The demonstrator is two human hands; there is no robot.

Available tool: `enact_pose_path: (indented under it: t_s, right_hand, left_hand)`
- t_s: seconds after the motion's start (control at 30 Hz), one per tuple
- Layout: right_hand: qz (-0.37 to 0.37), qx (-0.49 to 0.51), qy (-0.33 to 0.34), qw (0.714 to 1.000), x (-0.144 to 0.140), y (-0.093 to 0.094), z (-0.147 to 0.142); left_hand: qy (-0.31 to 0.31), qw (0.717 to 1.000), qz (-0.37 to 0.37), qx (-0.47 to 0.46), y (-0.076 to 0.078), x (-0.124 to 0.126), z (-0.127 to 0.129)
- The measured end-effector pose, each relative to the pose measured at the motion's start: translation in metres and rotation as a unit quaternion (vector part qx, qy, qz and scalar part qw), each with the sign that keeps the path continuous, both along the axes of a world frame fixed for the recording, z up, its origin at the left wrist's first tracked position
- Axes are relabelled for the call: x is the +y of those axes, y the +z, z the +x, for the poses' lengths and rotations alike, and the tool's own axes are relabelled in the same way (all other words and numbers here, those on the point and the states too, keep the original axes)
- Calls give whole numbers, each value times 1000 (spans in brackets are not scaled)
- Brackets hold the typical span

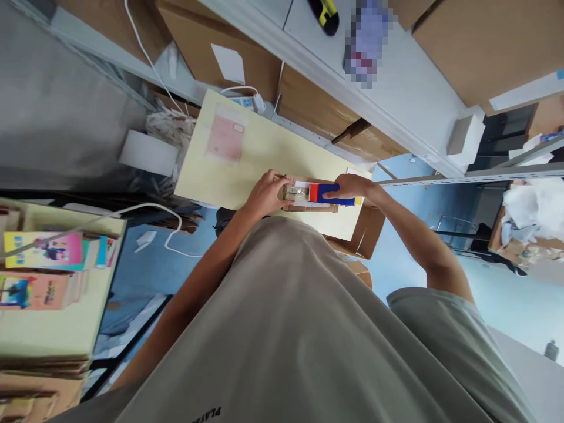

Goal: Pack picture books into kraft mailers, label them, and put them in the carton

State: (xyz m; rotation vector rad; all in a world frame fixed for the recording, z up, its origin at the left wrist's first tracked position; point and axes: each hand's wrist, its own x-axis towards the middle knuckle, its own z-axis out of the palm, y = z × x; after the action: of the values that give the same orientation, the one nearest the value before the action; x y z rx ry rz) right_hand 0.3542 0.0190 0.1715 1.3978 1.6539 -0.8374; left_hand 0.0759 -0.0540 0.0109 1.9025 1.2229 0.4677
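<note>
Blue-handled tape dispenser [328,194] in right hand [352,187]; label perhaps unreadable.

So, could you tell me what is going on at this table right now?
A person stands over a pale yellow table, working on a small cardboard box at its near edge. The right hand grips a blue and red tape dispenser laid along the top of the box, while the left hand holds the box's other end. A pink sheet lies further back on the table, and large cartons sit on shelving behind.
</note>
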Motion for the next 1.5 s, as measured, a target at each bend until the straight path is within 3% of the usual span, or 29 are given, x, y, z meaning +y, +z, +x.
enact_pose_path:
  t_s: [0.2,0.33,0.47,0.7,0.9,1.0,1.1,1.5]
  right_hand:
    - [21,-4,16,1000,-5,-4,4]
    - [36,0,5,999,-8,-6,7]
    - [33,31,-14,999,-13,-3,-1]
    - [-21,124,-65,990,-21,-1,-21]
    - [-2,55,-66,996,-23,9,31]
    - [-19,58,-95,994,-24,11,54]
    - [-11,51,-93,994,-26,3,58]
    - [98,-15,-50,994,-49,-50,18]
  left_hand:
    - [-116,988,71,72,14,-13,46]
    - [-130,981,64,126,17,-9,56]
    - [-137,981,35,133,26,-4,36]
    - [-149,970,38,190,36,0,-24]
    - [-135,973,26,187,34,12,-61]
    - [-138,974,28,177,32,15,-63]
    - [-143,971,29,188,29,17,-59]
    - [-171,960,40,218,20,24,-54]
